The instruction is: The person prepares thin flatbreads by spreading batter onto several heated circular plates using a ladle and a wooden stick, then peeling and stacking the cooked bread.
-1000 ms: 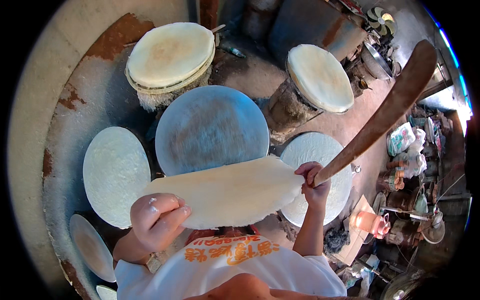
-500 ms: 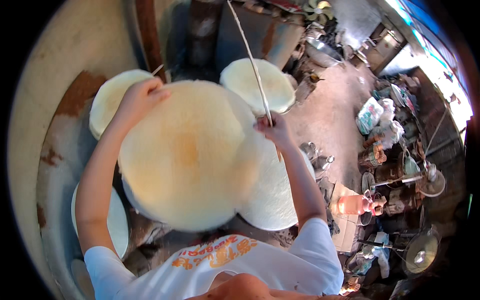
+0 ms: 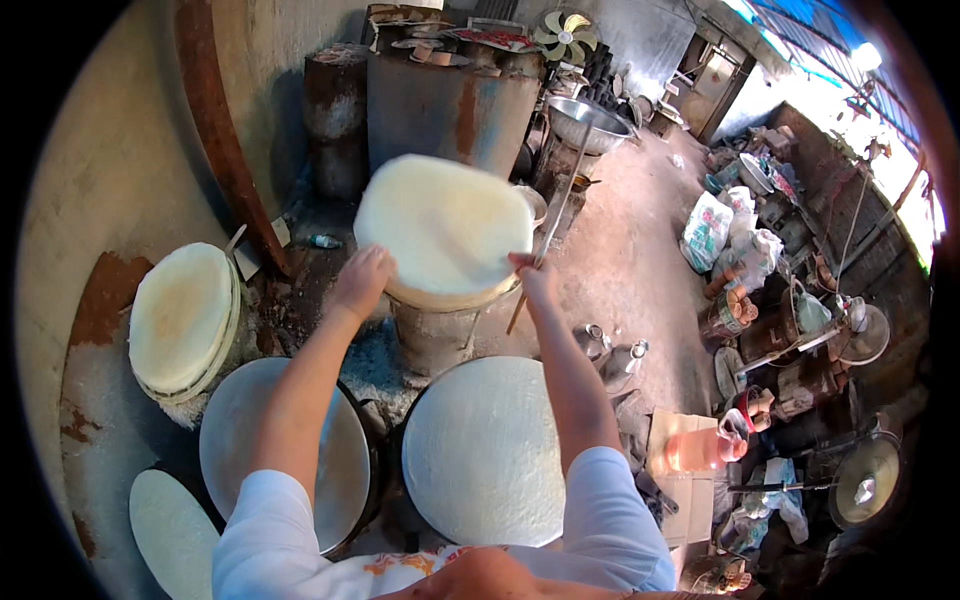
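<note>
A large, thin, pale round pancake is stretched out ahead of me, over a round stack on a stand. My left hand is closed at its near left edge. My right hand grips a long thin stick, which points up and away, and its fingers touch the pancake's right edge. Nearer to me, below my left forearm, is a bare grey griddle. Beside it on the right, a second griddle carries a white round sheet. Another pale sheet lies at the lower left.
A stack of pale pancakes rests on a round base at the left. Metal kettles and a pinkish jug stand at right. Farther off are a metal basin, a rusty drum and plastic bags.
Both hands have moved forward with the pancake, from above the griddles to the stack ahead. The left griddle now shows bare. The stick stays in my right hand.
</note>
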The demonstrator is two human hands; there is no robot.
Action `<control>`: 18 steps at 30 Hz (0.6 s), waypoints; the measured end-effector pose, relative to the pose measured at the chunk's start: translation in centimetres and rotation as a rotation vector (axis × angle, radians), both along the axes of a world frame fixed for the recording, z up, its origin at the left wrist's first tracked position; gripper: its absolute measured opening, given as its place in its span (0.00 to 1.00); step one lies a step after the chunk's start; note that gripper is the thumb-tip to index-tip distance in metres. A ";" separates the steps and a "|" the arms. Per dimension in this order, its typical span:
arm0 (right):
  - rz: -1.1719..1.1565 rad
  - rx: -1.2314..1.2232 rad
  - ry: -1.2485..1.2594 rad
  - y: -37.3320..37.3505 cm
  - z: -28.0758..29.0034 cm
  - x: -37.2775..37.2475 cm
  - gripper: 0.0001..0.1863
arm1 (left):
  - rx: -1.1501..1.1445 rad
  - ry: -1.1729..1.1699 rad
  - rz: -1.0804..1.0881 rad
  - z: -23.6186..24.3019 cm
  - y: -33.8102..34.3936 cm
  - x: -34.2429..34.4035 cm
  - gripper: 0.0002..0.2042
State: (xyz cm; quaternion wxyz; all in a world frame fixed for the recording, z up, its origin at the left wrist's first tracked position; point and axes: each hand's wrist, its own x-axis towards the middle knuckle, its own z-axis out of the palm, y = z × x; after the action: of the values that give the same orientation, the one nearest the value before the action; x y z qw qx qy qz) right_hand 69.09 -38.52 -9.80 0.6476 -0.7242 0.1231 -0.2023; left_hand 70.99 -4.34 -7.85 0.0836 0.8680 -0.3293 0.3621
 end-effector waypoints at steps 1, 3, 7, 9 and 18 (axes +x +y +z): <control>-0.021 -0.022 0.026 1.2 -1.2 0.1 0.10 | 0.022 0.019 0.036 -1.0 0.6 -1.0 0.10; -0.073 -0.097 0.066 0.9 -3.6 0.1 0.10 | 0.060 0.081 0.054 -0.8 -0.2 -4.0 0.10; -0.072 -0.159 0.022 -3.1 -7.1 0.3 0.08 | -1.038 1.450 -0.437 10.8 -5.0 -16.5 0.16; -0.065 -0.208 0.082 -1.8 -6.1 -0.2 0.09 | -1.248 1.818 -1.015 15.9 -5.7 -23.1 0.34; -0.063 -0.170 0.176 1.4 -1.2 -1.7 0.12 | -1.091 1.146 -1.898 19.4 -5.5 -28.9 0.38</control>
State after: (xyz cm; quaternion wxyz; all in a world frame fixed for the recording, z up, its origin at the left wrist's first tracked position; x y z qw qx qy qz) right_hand 67.37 -37.16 -11.01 0.5638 -0.7873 0.1844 -0.1681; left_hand 42.14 -9.85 11.59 0.7962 0.1705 -0.5505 -0.1843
